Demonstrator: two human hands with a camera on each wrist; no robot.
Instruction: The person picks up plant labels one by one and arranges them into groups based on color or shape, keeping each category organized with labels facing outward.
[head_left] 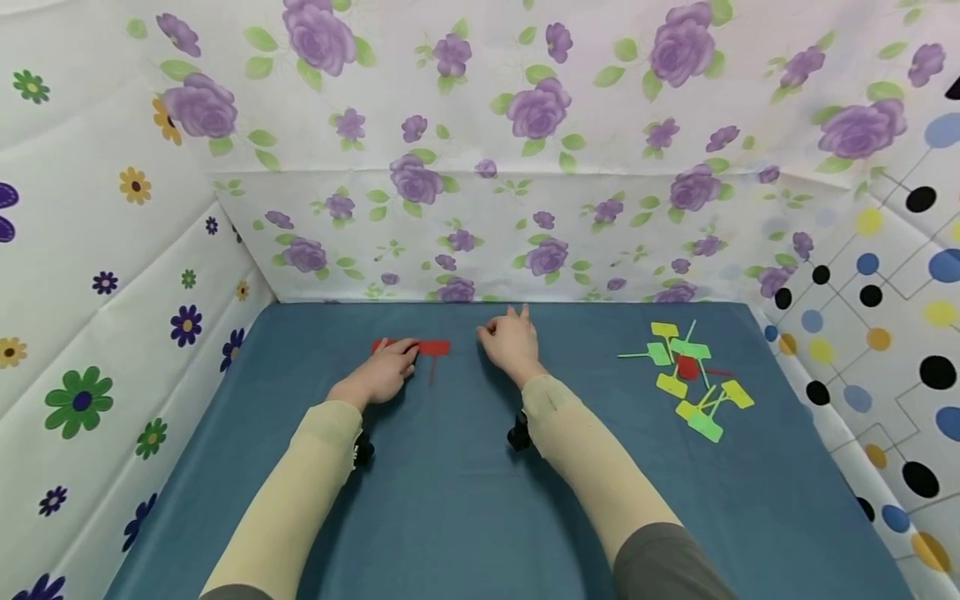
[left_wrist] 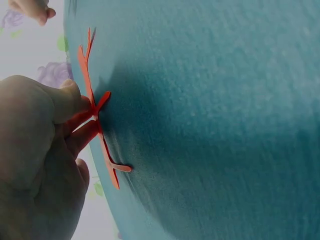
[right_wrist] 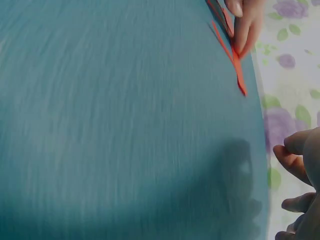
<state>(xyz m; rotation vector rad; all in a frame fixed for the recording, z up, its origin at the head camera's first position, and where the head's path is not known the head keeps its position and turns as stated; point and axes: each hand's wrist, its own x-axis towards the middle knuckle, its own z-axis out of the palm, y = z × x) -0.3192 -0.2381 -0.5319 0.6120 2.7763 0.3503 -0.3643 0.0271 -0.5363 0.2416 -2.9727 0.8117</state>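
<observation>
Red T-shaped plant labels (head_left: 437, 347) lie in a row near the back edge of the blue-covered table, left of centre. Over them is my left hand (head_left: 382, 372), its fingertips touching the red pieces. In the left wrist view, the red labels (left_wrist: 107, 157) appear edge-on with their thin stems sticking out, and the fingers (left_wrist: 82, 137) rest against their middle. My right hand (head_left: 513, 340) hovers to the right of the row, holding nothing, its fingers loosely bent and apart in the right wrist view. The left hand covers part of the red row.
On the right of the blue table (head_left: 465, 500) lies a loose pile of yellow, green and red labels, including a green label (head_left: 705, 426) and a yellow label (head_left: 738, 393). A flower-printed cloth wall (head_left: 495, 200) rises at the back edge, with patterned side walls left and right.
</observation>
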